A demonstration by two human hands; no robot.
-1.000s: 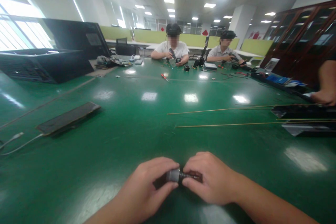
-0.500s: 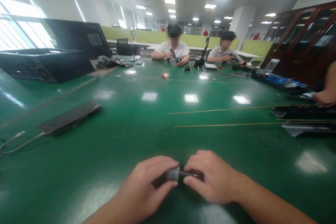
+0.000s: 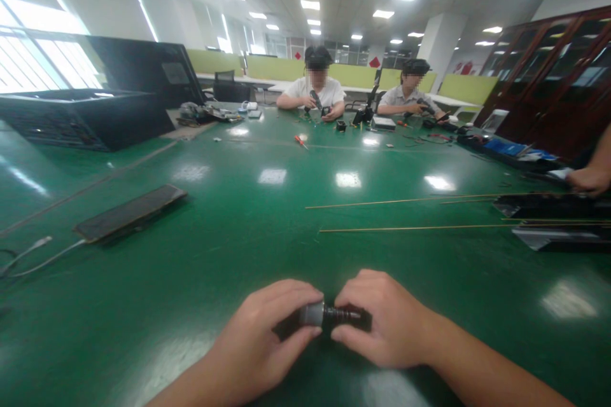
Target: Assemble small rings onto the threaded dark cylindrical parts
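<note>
A green counter [image 3: 229, 216] fills the view, with two people seated at its far end. A black case [image 3: 81, 117] stands far left, a flat panel [image 3: 128, 211] nearer, thin rods [image 3: 410, 227] to the right. At the near edge, the left hand [image 3: 265, 337] and right hand [image 3: 382, 324] meet, fingers [image 3: 291, 296] clamped on a small grey cylinder [image 3: 312, 314] with a dark threaded stem, just above the counter.

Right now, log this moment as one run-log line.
left hand: grips grey cylinder end | right hand: grips dark threaded end | small metal part: held between both hands above green table | two thin rods: lying beyond
</note>
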